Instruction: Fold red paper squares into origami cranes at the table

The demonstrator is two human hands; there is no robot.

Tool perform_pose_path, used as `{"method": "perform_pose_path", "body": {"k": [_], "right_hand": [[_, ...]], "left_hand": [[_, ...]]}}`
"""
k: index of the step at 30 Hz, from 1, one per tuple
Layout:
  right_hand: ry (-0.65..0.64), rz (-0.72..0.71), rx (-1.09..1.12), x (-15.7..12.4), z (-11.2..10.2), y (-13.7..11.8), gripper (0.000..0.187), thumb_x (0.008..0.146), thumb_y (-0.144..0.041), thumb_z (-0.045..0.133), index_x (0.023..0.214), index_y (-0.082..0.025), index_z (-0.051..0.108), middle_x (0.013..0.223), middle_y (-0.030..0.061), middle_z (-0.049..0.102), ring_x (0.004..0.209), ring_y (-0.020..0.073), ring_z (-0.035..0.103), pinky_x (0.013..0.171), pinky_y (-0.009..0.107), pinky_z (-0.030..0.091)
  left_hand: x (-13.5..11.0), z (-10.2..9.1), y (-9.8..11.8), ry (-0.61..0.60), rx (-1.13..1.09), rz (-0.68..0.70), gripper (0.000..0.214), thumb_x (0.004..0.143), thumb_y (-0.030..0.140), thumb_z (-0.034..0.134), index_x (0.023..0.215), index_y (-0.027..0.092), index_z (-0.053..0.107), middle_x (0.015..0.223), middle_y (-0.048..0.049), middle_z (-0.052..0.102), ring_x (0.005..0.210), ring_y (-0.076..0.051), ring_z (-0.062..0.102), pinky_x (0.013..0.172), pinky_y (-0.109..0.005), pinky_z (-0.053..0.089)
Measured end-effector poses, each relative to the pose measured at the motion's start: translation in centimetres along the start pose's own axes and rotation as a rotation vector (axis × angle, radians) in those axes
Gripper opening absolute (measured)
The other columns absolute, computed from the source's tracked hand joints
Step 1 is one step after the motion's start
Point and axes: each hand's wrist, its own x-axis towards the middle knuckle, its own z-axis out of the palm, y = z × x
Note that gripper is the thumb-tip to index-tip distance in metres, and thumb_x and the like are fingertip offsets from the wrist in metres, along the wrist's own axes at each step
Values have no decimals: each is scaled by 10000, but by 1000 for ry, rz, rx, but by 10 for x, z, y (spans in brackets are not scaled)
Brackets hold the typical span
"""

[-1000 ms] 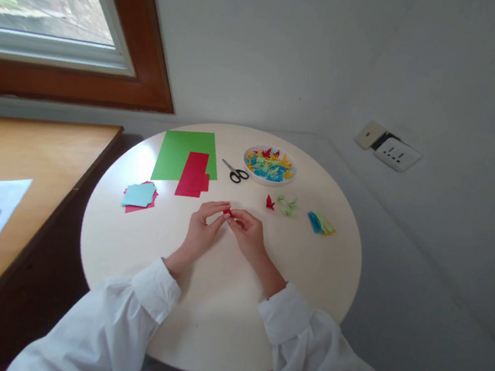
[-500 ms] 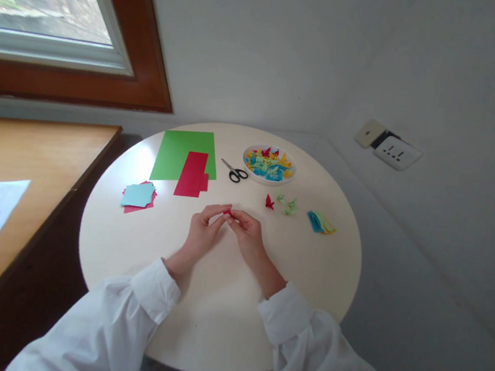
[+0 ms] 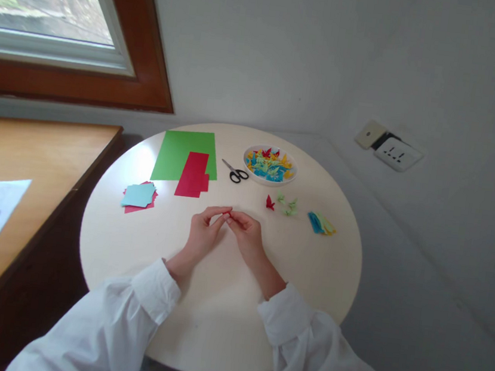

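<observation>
Between the fingertips of both hands is a small piece of red paper (image 3: 227, 213), mostly covered by the fingers. My left hand (image 3: 204, 226) is closed in a pinch on its left side. My right hand (image 3: 246, 232) pinches it from the right, and the two hands meet over the middle of the round white table (image 3: 211, 337). Just beyond the right hand lie a small red folded paper figure (image 3: 270, 203) and several pale green folded ones (image 3: 290, 207). Farther right is a fanned bunch of blue, green and yellow folded papers (image 3: 321, 223).
At the back, a white bowl (image 3: 268, 182) holds many colourful folded figures beside black-handled scissors (image 3: 236, 175). A green sheet (image 3: 171, 152) lies under red paper strips (image 3: 192, 176). Light-blue and red squares (image 3: 138, 194) are stacked at left. A wooden desk (image 3: 53, 149) adjoins.
Both hands stay in nearly the same place. Slightly less of the red paper shows between the fingertips now.
</observation>
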Motion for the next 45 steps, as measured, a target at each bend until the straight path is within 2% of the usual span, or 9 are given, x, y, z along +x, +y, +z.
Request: {"method": "perform_pose_path", "body": {"k": [10, 21, 27, 31, 34, 37, 40, 45], "right_hand": [[52, 17, 106, -1, 3, -6, 234, 544, -180, 749, 684, -199, 561, 656, -38, 641, 669, 115, 602, 695, 259, 482], [45, 32, 165, 0, 4, -7, 216, 536, -137, 742, 641, -190, 561, 620, -45, 640, 632, 99, 603, 656, 232, 476], [58, 26, 159, 0, 4, -4, 214, 539, -136, 741, 634, -192, 558, 602, -48, 645, 615, 104, 616, 648, 237, 482], [56, 25, 118, 1, 3, -4, 186, 554, -163, 738, 669, -194, 595, 638, -33, 667, 638, 123, 630, 684, 272, 497], [-21, 47, 74, 2, 2, -4, 171, 595, -226, 725, 746, -185, 656, 714, 1, 695, 670, 140, 637, 708, 302, 505], [-90, 46, 24, 0, 0, -4, 206, 649, -297, 698, 821, -184, 692, 811, 30, 713, 735, 158, 646, 735, 323, 509], [-95, 28, 3, -1, -1, -6, 200, 666, -308, 687, 829, -193, 701, 830, 31, 717, 764, 166, 650, 752, 329, 507], [-49, -24, -29, -1, 0, -12, 101, 662, -268, 677, 719, -186, 691, 699, 15, 697, 683, 148, 635, 709, 302, 497]], "left_hand": [[0, 0, 2, 7, -30, -45, 157, 716, 241, 644, 830, 171, 726, 869, -75, 727, 839, -199, 652, 812, -331, 480], [-1, 3, 10, 15, -276, -170, 166, 654, 256, 703, 787, 162, 734, 841, -77, 733, 793, -186, 653, 768, -312, 495], [-1, 4, 7, 18, -319, -188, 175, 645, 265, 718, 793, 173, 735, 854, -76, 730, 818, -188, 647, 793, -327, 489], [-1, 3, 7, 15, -398, -201, 167, 627, 256, 728, 777, 181, 734, 997, -89, 701, 945, -210, 621, 852, -348, 471], [1, 1, 9, 8, -459, -211, 144, 599, 245, 743, 729, 184, 730, 1118, -82, 640, 966, -203, 598, 784, -307, 485], [4, -1, 12, -32, -513, -235, 133, 595, 245, 745, 708, 179, 722, 969, -54, 653, 808, -146, 597, 681, -260, 479], [5, -3, 14, -79, -546, -260, 145, 616, 244, 733, 740, 171, 717, 771, -24, 654, 669, -113, 579, 655, -258, 469], [5, -3, 10, -44, -422, -204, 170, 633, 251, 721, 780, 165, 716, 741, -31, 683, 684, -134, 592, 691, -282, 467]]}}
